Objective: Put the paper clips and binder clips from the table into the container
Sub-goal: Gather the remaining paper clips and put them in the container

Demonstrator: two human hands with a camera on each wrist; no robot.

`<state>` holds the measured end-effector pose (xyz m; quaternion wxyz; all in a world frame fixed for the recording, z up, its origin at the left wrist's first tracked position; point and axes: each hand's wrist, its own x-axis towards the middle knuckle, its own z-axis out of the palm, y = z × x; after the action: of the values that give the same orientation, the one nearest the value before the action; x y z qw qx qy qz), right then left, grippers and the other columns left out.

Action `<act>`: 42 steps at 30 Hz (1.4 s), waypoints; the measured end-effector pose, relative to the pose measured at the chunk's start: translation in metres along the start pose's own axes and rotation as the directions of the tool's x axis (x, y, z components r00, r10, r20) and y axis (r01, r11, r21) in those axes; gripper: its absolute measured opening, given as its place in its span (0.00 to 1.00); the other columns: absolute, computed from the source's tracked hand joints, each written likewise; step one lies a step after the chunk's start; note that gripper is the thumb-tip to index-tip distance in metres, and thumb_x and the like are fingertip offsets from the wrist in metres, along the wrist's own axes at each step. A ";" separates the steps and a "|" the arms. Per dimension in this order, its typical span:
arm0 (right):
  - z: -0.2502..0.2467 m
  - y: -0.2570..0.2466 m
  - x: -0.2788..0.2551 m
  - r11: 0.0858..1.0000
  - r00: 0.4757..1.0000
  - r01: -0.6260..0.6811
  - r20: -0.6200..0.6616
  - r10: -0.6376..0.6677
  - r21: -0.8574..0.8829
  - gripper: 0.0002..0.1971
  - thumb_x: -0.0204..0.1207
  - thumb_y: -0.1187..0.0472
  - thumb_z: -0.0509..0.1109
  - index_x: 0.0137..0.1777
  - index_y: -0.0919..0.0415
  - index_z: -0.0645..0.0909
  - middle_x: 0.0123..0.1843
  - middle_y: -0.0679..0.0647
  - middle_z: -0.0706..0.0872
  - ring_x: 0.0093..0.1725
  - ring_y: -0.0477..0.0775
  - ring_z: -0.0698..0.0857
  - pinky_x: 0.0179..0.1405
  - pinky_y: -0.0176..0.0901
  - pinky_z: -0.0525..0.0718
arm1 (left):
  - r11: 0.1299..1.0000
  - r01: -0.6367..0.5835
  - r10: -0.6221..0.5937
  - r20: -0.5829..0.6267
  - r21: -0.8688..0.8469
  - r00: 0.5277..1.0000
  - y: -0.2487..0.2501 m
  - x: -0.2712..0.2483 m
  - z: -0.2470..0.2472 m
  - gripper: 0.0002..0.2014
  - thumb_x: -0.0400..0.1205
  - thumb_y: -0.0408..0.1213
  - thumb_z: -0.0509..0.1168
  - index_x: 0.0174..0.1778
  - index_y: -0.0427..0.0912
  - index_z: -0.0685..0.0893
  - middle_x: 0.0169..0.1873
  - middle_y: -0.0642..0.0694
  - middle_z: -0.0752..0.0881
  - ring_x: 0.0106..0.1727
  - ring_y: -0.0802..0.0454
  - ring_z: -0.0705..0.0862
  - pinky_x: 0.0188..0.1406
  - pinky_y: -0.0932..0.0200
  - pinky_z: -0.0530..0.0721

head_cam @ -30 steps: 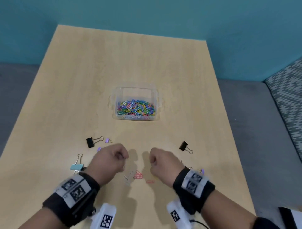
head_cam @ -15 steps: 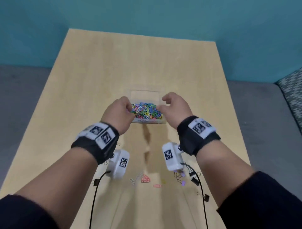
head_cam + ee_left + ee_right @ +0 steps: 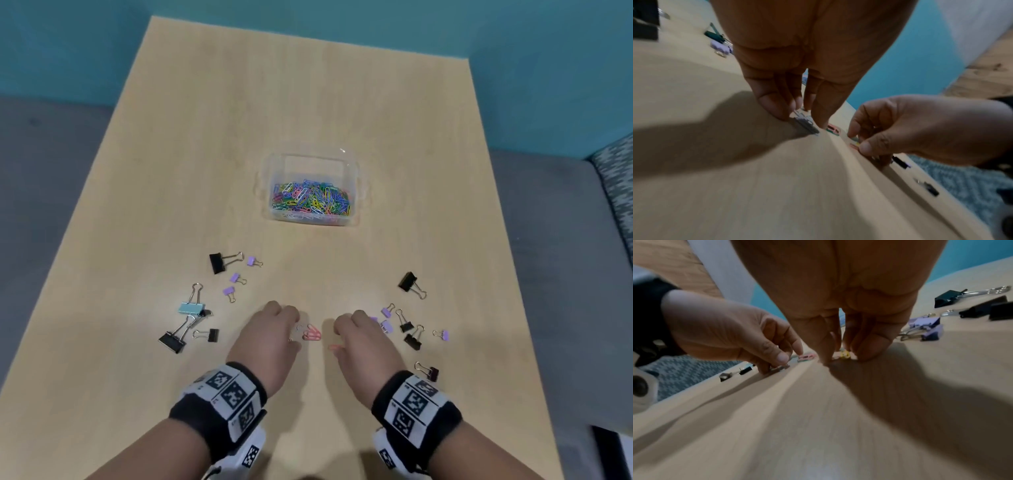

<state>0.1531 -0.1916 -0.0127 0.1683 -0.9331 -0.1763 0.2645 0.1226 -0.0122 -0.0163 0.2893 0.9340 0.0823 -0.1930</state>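
Note:
A clear plastic container (image 3: 357, 192) holding a heap of coloured paper clips (image 3: 311, 200) stands mid-table. My left hand (image 3: 274, 329) is down on the table near the front, thumb and forefinger pinching pale silvery paper clips (image 3: 805, 124). My right hand (image 3: 359, 332) is beside it, its fingertips closing on a yellow paper clip (image 3: 844, 354). Pink paper clips (image 3: 312, 333) lie between the two hands. Black, blue and purple binder clips lie on both sides: a black one (image 3: 219, 262) to the left, another black one (image 3: 408, 281) to the right.
The wooden table (image 3: 308, 102) is bare behind the container. A blue binder clip (image 3: 191, 307) and small purple ones (image 3: 228, 291) lie left of my left hand; purple and black ones (image 3: 411, 339) crowd the right. Grey floor surrounds the table.
Both hands were at the table, went forward over the container half a second ago, and have come back down to the loose clips near the front.

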 end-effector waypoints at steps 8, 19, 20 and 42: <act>0.001 -0.007 0.008 0.999 0.999 -0.040 0.012 0.040 -0.001 0.10 0.74 0.71 0.59 0.40 0.54 0.66 0.47 0.48 0.68 0.47 0.54 0.68 0.42 0.44 0.68 | 0.987 -0.086 0.088 -0.006 0.134 0.996 0.000 0.000 0.002 0.09 0.82 0.38 0.63 0.42 0.48 0.68 0.43 0.52 0.68 0.42 0.52 0.68 0.39 0.58 0.65; -0.023 0.014 -0.017 0.418 0.903 -0.328 0.151 0.402 0.847 0.12 0.73 0.77 0.59 0.38 0.64 0.80 0.32 0.55 0.79 0.30 0.52 0.80 0.32 0.45 0.84 | 0.896 0.166 -0.181 0.003 -0.413 0.983 -0.013 -0.020 -0.015 0.04 0.82 0.39 0.64 0.41 0.49 0.76 0.33 0.51 0.81 0.33 0.52 0.80 0.33 0.57 0.77; -0.023 0.016 -0.017 0.358 0.891 -0.341 0.178 0.417 0.869 0.12 0.73 0.78 0.57 0.36 0.66 0.79 0.33 0.58 0.80 0.30 0.54 0.81 0.31 0.46 0.83 | 0.777 0.210 -0.234 0.038 -0.594 0.971 -0.017 -0.022 -0.019 0.04 0.82 0.35 0.64 0.42 0.48 0.79 0.33 0.50 0.83 0.32 0.51 0.81 0.33 0.56 0.80; 0.001 0.001 0.001 0.997 0.996 -0.077 0.040 0.076 0.002 0.09 0.79 0.69 0.59 0.42 0.56 0.65 0.45 0.50 0.69 0.44 0.54 0.71 0.36 0.41 0.65 | 0.976 -0.147 0.134 0.087 0.163 0.987 -0.003 -0.012 0.002 0.07 0.81 0.33 0.60 0.39 0.46 0.69 0.48 0.48 0.74 0.41 0.50 0.72 0.39 0.59 0.69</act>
<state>0.1539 -0.1920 -0.0141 0.1563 -0.9334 -0.1433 0.2896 0.1101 -0.0110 -0.0146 0.2247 0.9507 -0.0116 -0.2134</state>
